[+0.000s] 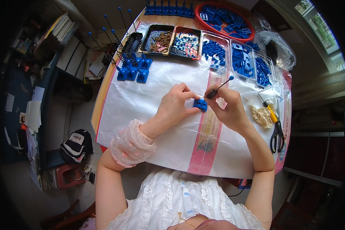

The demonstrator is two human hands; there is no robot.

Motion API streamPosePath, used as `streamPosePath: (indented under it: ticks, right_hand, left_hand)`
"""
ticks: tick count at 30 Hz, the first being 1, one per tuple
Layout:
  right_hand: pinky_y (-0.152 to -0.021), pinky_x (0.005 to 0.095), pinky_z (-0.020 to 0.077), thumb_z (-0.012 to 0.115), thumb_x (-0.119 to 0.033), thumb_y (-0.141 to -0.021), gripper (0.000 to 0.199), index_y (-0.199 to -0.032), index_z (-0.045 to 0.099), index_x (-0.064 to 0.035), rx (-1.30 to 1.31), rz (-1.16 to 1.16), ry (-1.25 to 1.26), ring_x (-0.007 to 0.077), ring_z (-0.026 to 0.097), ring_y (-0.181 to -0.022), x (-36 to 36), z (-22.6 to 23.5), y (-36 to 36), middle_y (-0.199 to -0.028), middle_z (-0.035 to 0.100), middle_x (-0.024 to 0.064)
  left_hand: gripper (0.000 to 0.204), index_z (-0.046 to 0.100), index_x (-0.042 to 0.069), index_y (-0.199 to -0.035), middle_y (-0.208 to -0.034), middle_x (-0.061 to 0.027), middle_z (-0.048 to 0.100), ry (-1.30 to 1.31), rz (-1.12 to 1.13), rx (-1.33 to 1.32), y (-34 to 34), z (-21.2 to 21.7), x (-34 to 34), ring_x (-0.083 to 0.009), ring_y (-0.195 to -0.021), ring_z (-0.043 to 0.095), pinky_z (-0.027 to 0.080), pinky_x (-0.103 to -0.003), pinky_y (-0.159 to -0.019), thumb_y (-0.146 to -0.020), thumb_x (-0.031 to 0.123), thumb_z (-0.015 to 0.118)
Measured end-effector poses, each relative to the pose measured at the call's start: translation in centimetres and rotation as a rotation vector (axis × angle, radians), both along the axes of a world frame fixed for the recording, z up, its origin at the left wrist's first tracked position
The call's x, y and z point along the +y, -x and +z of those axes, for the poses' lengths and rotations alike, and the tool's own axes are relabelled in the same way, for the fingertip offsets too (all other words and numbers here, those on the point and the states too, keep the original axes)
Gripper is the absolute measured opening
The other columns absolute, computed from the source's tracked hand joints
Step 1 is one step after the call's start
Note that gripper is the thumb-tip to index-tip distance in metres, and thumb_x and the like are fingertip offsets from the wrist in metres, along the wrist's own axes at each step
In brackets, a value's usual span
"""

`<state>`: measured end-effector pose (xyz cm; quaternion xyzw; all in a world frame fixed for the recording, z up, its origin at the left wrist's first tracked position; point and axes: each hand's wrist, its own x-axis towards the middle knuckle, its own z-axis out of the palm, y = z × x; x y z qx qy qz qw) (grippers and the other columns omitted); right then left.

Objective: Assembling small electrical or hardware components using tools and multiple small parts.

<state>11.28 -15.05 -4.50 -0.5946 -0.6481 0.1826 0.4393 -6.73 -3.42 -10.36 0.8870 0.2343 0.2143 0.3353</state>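
My left hand (175,103) has its thumb and fingertips closed on a small blue plastic base (200,105) resting on the table cover. Between the fingers of my right hand (228,105) is a black coil spring (212,93) on a thin dark rod, tilted up to the right and tipped with a blue ball (231,78). The spring's lower end is hidden by my fingers, close beside the base. I cannot tell whether it touches the base. At the back left stand several blue bases (142,76), with springs and ball-tipped rods rising from them.
Along the back are trays of brass-coloured screws (160,41), small metal nuts (186,44) and blue parts (214,53), before a red basin (196,15). To the right lie a yellow-handled screwdriver (271,113), black scissors (276,138) and crumpled paper (261,116).
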Motion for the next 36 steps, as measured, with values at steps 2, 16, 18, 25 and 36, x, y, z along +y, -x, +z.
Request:
streamPosePath:
  ticks: [2,16,18,25,36]
  right_hand:
    - [-0.071,0.0386,0.0563,0.072,0.006,-0.087,0.015,-0.098,0.062,0.0023,-0.008,0.011,0.004,0.0318,0.074,-0.082,0.02,-0.07,-0.09,-0.087,0.070,0.0166]
    - [-0.072,0.0385,0.0565,0.071,0.006,-0.087,0.015,-0.099,0.063,0.0025,-0.006,0.028,-0.006,0.0314,0.074,-0.082,0.09,-0.12,-0.23,-0.087,0.070,0.0166]
    - [-0.072,0.0385,0.0563,0.071,0.006,-0.087,0.014,-0.098,0.063,0.0024,-0.002,0.027,-0.010,0.0313,0.073,-0.082,0.13,-0.16,-0.19,-0.087,0.070,0.0165]
    - [-0.072,0.0387,0.0564,0.071,0.007,-0.087,0.015,-0.099,0.063,0.0024,0.000,0.023,-0.005,0.0313,0.073,-0.082,0.04,-0.14,-0.20,-0.087,0.070,0.0166]
    - [-0.074,0.0387,0.0558,0.070,0.007,-0.088,0.014,-0.098,0.062,0.0025,0.008,0.031,-0.006,0.0327,0.073,-0.083,-0.02,0.10,-0.11,-0.088,0.069,0.0175]
  left_hand:
    - [0.035,0.081,0.012,-0.105,-0.102,-0.0079,0.064,-0.002,-0.001,-0.001,0.08,-0.05,0.04,-0.0266,-0.101,0.065,0.055,-0.039,-0.087,-0.075,0.023,0.093]
    - [0.035,0.081,0.012,-0.105,-0.102,-0.0077,0.064,-0.004,-0.003,-0.004,0.08,-0.12,0.01,-0.0266,-0.099,0.065,0.054,-0.040,-0.086,-0.075,0.024,0.093]
    - [0.035,0.081,0.012,-0.105,-0.102,-0.0076,0.064,-0.005,-0.006,-0.004,0.11,-0.09,0.09,-0.0265,-0.099,0.064,0.054,-0.040,-0.086,-0.075,0.024,0.093]
    - [0.035,0.080,0.012,-0.106,-0.102,-0.0076,0.063,-0.010,-0.016,-0.014,0.08,-0.21,0.09,-0.0266,-0.099,0.064,0.054,-0.039,-0.085,-0.075,0.024,0.093]
    - [0.037,0.080,0.013,-0.109,-0.102,-0.0078,0.063,-0.006,-0.024,-0.016,0.10,-0.33,0.16,-0.0267,-0.099,0.064,0.054,-0.039,-0.086,-0.075,0.021,0.092]
